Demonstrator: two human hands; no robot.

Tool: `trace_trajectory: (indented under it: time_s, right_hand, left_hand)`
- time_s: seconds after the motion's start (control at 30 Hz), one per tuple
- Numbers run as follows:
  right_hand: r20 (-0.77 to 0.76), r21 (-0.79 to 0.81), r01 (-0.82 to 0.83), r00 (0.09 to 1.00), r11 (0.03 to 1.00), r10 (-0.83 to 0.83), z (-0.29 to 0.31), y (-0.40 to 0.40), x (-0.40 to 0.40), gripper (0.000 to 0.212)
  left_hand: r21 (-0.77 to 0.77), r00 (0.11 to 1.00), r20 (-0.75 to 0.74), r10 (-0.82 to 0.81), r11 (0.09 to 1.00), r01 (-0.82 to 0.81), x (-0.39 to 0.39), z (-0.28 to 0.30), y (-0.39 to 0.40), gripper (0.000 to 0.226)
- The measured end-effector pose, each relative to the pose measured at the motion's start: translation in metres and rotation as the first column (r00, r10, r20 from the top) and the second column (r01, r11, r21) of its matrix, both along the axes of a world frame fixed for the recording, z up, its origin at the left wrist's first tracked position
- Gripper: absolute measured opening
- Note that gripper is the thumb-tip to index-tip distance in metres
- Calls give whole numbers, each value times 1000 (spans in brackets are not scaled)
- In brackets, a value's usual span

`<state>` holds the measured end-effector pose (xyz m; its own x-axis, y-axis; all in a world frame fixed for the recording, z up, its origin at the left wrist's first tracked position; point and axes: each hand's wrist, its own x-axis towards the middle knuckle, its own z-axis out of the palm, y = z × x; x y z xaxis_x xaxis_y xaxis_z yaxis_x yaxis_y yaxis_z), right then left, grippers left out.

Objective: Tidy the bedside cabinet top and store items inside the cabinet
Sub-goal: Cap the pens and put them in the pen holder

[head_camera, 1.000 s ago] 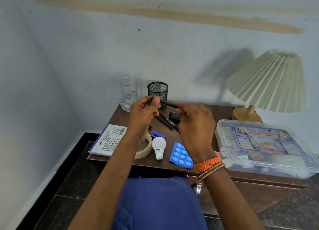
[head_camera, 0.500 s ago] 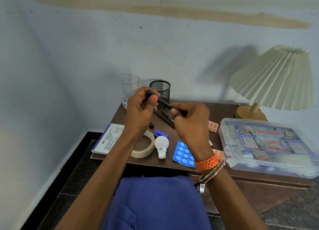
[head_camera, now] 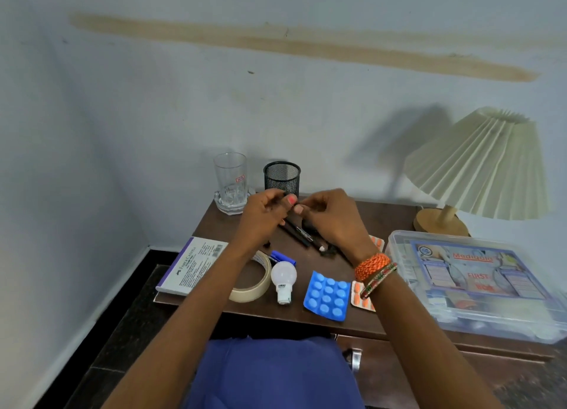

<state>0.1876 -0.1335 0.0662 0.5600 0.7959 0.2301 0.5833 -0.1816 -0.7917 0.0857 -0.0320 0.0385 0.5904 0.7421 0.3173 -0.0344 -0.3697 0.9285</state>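
Pinching a thin black pen, my left hand and right hand meet thumb-to-thumb above the dark wooden cabinet top.

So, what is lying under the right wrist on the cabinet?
Under the right hand wrist lies an orange pill strip, beside the blue blister pack. The wrist and bracelets cover its upper part, so its full length cannot be seen.

Even, fairly bright light, no glare. Lamp throws soft shadow left onto far wall, so source sits right. Wide-angle bending at edges. Hands slightly motion-blurred; first aid box at right edge soft.
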Motion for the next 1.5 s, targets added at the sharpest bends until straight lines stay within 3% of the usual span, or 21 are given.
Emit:
trace_trajectory:
  time_s: [0.1,0.23,0.33,0.5,0.77,1.0,1.2,1.4,1.5]
  right_hand:
    - [98,192,100,988,976,-120,22,16,15,8]
    - [81,516,130,977,846,-199,48,48,28,17]
    - [81,566,74,986,821,-145,47,76,36,36]
    - [233,398,5,967,917,-106,19,125,53,38]
    - [284,86,67,955,994,-89,-17,166,82,27]
    - [199,-27,130,972,991,-122,-23,181,94,21]
    - [-52,-71,165,984,984,-169,-21,187,98,19]
    - [-53,-176,139,987,974,-151,-20,183,96,28]
    - [15,-120,196,980,973,-196,-13,169,84,34]
  left_hand:
    - [-10,995,28,93,996,-93,7,5,19,16]
    - [288,969,-123,213,942,-170,10,-4,58,28]
    - [442,942,-269,202,895,-66,12,-18,77,44]
    - [573,877,-436,201,814,98,17,-32,90,55]
    - [547,898,-396,194,835,61,18,-42,91,58]
    - [520,908,-383,170,852,59,17,-38,91,56]
    - [494,904,-399,153,867,71,18,-33,91,56]
    - [489,900,-412,140,868,89,16,-31,91,57]
    - [449,928,-351,129,892,46,9,-29,83,53]
